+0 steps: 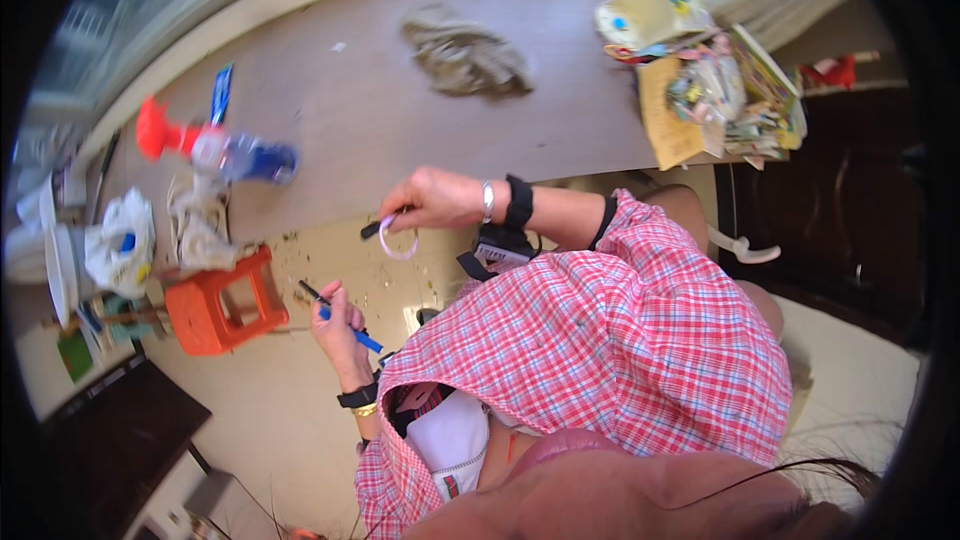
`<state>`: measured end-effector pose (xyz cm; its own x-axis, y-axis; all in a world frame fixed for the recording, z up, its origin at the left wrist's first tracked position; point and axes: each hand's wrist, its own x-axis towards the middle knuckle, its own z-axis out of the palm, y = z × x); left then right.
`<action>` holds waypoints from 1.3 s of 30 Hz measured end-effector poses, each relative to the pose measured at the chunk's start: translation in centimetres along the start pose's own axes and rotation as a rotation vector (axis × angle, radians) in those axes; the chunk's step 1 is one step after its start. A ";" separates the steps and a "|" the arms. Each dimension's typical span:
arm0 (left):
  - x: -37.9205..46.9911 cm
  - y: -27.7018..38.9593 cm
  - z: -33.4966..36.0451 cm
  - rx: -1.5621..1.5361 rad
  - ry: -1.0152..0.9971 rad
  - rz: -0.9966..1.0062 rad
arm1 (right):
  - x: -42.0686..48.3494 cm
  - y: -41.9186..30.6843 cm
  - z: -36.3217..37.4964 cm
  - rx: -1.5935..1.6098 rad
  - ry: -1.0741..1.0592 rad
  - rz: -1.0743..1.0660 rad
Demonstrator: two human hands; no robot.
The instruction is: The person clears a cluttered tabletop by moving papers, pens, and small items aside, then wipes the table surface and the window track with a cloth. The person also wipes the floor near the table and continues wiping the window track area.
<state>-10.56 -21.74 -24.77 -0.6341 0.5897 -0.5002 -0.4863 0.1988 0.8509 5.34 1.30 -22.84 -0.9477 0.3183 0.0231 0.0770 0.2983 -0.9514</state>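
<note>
My right hand (431, 199), with a silver bangle and a black strap at its wrist, pinches a pale purple ring (397, 240) and a small black object (370, 230) near the table's front edge. Lower and to the left, my left hand (337, 326) is closed around slim black and blue pieces (367, 341); blur hides their exact kind. A black strap and a gold-coloured band circle that wrist. The hands are apart. A black device (506, 244) with a strap lies behind the right wrist, partly hidden by the shirt.
The table (337, 127) bears a crumpled grey-brown cloth (465, 52), a spray bottle (244, 156) with a red head, a blue packet (221, 94) and piled papers and bags (705, 97). An orange plastic stool (225, 304) stands at left, by a light cloth (199, 225) and a white plastic bag (120, 244).
</note>
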 end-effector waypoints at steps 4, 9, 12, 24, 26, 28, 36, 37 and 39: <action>0.8 3.2 6.4 -0.025 -0.102 -0.013 | -7.6 0.9 -13.0 -0.236 0.320 0.084; 1.8 5.1 12.4 -0.145 -0.209 -0.145 | -20.4 2.7 -24.5 0.004 0.703 0.587; 2.3 5.4 15.1 -0.196 -0.300 -0.254 | -25.1 4.4 -29.9 -0.419 0.900 0.525; 6.0 6.4 21.4 -0.493 -0.571 -0.284 | -24.1 3.1 -31.9 -0.742 1.081 0.530; 6.5 7.4 22.3 -0.648 -0.715 -0.209 | -19.8 0.8 -28.0 -0.459 0.919 0.429; 6.2 8.0 23.0 -0.676 -0.688 -0.169 | -15.2 -1.1 -24.0 -0.418 0.738 0.261; 6.6 8.1 23.6 -0.548 -0.749 -0.101 | -3.1 -6.3 -12.4 -0.226 0.393 -0.074; 7.1 7.8 23.4 -0.531 -0.752 -0.080 | -2.9 -7.5 -12.4 -0.276 0.400 -0.083; 8.4 7.5 22.4 -0.470 -0.703 -0.090 | -2.5 -10.7 -12.8 -0.350 0.424 -0.176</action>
<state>-6.02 2.25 -18.95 -0.1363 0.9672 -0.2142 -0.8146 0.0137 0.5799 10.81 8.84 -8.75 -0.7539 0.5483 0.3619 0.0957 0.6366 -0.7652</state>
